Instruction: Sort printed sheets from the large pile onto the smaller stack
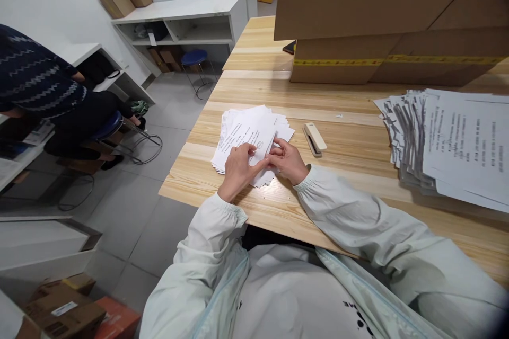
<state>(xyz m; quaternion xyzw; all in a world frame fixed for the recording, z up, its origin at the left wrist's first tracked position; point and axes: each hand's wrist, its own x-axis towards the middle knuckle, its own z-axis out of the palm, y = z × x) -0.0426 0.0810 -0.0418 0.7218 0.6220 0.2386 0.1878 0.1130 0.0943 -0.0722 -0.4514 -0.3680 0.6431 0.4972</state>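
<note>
A loose pile of folded white printed papers lies near the left edge of a light wooden table. My left hand presses flat on the near part of the pile, fingers together. My right hand pinches the right edge of the top sheet with thumb and fingers. Both arms wear pale long sleeves. A beige stapler rests on the table just right of the pile, untouched.
A fanned stack of printed sheets lies at the right. Large cardboard boxes stand at the back of the table. A seated person is at the far left; white shelves and a blue stool stand beyond.
</note>
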